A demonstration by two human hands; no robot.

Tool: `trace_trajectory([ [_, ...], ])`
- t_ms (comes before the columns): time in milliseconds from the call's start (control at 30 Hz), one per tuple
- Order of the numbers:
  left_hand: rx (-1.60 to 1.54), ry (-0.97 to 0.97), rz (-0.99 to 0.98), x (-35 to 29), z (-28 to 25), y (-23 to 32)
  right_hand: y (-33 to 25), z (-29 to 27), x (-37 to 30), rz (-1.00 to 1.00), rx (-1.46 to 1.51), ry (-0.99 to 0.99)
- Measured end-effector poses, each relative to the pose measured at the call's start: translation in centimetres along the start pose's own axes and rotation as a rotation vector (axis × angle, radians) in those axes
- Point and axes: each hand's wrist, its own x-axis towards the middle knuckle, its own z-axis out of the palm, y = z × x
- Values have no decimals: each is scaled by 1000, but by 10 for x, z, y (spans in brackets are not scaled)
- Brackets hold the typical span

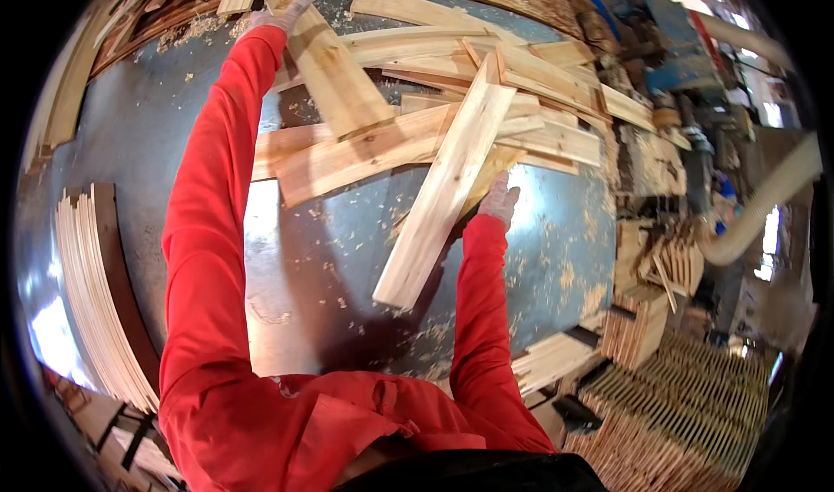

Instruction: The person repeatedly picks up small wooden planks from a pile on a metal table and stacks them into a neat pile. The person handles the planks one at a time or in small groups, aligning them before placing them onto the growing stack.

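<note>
My left hand (282, 16), in a pale glove, reaches to the far side and grips the far end of a flat wooden board (339, 79). The board slants over other boards, its near end towards the middle. My right hand (499, 200), also gloved, is beside a long knotty board (447, 183) that lies slantwise across the pile. Its fingers are stretched out and apart, close to the edge of a yellowish board (486, 177) partly hidden under the long one. Whether they touch it is hard to tell.
Loose boards (373, 153) lie crisscrossed on a grey metal table (339, 231) strewn with shavings. A row of thin boards (100, 292) stands at the left. Stacked slats (686, 405) fill the lower right. A pale flexible hose (764, 205) and machinery are at right.
</note>
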Motion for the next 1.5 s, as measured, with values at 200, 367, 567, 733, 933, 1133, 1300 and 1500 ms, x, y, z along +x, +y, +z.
trace_trajectory([
  [200, 29, -130, -17, -32, 105, 4, 22, 28, 142, -33, 397, -217],
  [367, -491, -164, 365, -156, 143, -49, -41, 26, 133, 56, 163, -292],
  [567, -823, -154, 26, -339, 185, -60, -5, 4, 152, -178, 81, -455],
  [733, -868, -220, -132, -358, 139, -114, -44, -1, 99, -448, -46, -764],
  [933, -753, 46, -380, -353, 68, -190, -53, -14, -13, -441, 144, -638],
  [1133, -873, 75, -564, -360, -21, -249, 48, -118, -156, -775, -998, -659],
  [1300, -988, 22, -450, -384, -28, -302, 32, -125, -190, -616, -811, -616],
  [1500, -1511, -132, -665, -419, -9, -295, -1, -47, -306, -862, -849, -927],
])
